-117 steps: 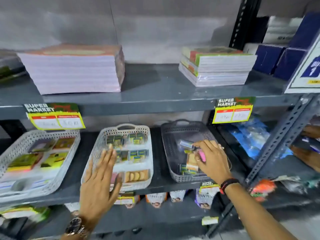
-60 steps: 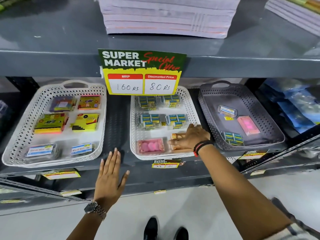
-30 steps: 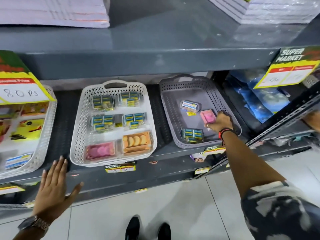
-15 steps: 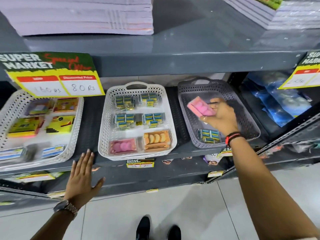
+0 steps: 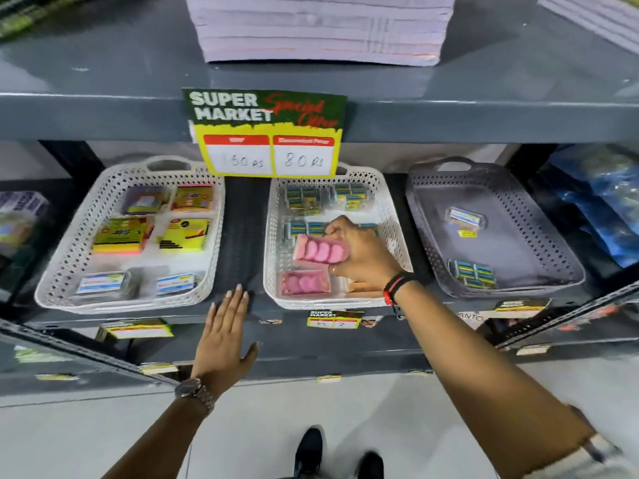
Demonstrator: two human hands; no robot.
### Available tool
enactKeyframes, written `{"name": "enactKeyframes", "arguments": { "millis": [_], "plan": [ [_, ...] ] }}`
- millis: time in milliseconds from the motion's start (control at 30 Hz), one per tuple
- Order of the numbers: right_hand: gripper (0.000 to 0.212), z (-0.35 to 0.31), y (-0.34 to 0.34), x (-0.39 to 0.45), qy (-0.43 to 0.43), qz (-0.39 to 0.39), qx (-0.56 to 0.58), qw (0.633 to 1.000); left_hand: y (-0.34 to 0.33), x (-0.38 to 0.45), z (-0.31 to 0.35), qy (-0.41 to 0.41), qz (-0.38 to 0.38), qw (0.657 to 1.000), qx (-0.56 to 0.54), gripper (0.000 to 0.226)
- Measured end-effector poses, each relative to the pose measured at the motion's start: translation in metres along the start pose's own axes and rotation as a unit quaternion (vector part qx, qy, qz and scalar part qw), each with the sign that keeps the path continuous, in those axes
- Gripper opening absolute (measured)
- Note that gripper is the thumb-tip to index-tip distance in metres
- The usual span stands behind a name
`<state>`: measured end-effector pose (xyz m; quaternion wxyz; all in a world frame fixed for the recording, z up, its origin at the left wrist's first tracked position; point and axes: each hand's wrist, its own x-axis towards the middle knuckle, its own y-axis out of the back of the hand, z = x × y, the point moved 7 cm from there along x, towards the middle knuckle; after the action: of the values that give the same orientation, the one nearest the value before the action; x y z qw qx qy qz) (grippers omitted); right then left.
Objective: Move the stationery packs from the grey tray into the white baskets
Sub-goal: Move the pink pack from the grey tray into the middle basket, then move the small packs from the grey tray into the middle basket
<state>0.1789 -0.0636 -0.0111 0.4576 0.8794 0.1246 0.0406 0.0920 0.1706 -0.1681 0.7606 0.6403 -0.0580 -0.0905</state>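
We saw the right hand (image 5: pixel 359 254) clamped around a pink pack (image 5: pixel 320 251), holding it tilted over the middle white basket (image 5: pixel 394 216), just above a second pink pack (image 5: pixel 304 282) that lay at the front of that basket. Blue-and-yellow packs (image 5: pixel 304 198) filled the rear of the same basket. To the right of the middle basket stood the grey tray (image 5: pixel 539 216), with a clear-wrapped pack (image 5: pixel 465 219) near its middle and a blue-and-yellow pack (image 5: pixel 472 273) at its front. To the left of the middle basket sat another white basket (image 5: pixel 69 257) with yellow and blue-labelled packs. The left hand (image 5: pixel 224 337) lay flat, fingers apart and holding nothing, on the shelf edge (image 5: pixel 294 340) between the two white baskets. A price sign (image 5: pixel 266 133) hung from the shelf above.
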Motion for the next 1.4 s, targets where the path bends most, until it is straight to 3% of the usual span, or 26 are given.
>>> {"name": "enactKeyframes", "arguments": {
  "millis": [367, 500, 567, 633, 733, 800, 967, 1133, 1400],
  "plan": [
    [0.060, 0.007, -0.054, 0.005, -0.007, -0.113, -0.062, 0.992, -0.001, -0.002, 0.000, -0.013, -0.003, 1.000, -0.018, 0.096],
    [0.065, 0.014, -0.049, 0.001, -0.005, -0.136, -0.008, 0.991, -0.002, -0.002, -0.001, -0.013, 0.009, 1.000, -0.011, 0.091],
    [0.057, 0.021, -0.028, -0.001, -0.008, -0.091, 0.042, 0.995, -0.003, -0.001, -0.002, -0.015, 0.022, 1.000, -0.017, 0.090],
    [0.041, 0.040, 0.007, -0.004, -0.018, 0.008, 0.069, 0.997, -0.004, -0.001, -0.003, -0.016, 0.035, 0.999, -0.021, 0.091],
    [0.026, 0.096, 0.064, -0.021, -0.086, 0.165, 0.050, 0.981, -0.005, 0.000, 0.001, -0.015, 0.046, 0.999, -0.025, 0.091],
    [0.025, 0.143, 0.089, -0.035, -0.158, 0.192, 0.013, 0.969, -0.005, -0.001, 0.001, -0.009, 0.050, 0.998, -0.028, 0.091],
    [0.032, 0.248, 0.106, -0.059, -0.311, 0.067, -0.057, 0.946, -0.002, 0.000, 0.004, -0.002, 0.051, 0.998, -0.024, 0.091],
    [0.061, 0.266, 0.089, -0.061, -0.274, -0.120, -0.202, 0.933, -0.001, 0.001, 0.007, 0.009, 0.052, 0.998, -0.017, 0.090],
    [0.055, 0.268, 0.091, -0.053, -0.248, -0.141, -0.213, 0.934, -0.001, 0.002, 0.009, 0.020, 0.027, 0.999, 0.002, 0.095]
  ]
}}
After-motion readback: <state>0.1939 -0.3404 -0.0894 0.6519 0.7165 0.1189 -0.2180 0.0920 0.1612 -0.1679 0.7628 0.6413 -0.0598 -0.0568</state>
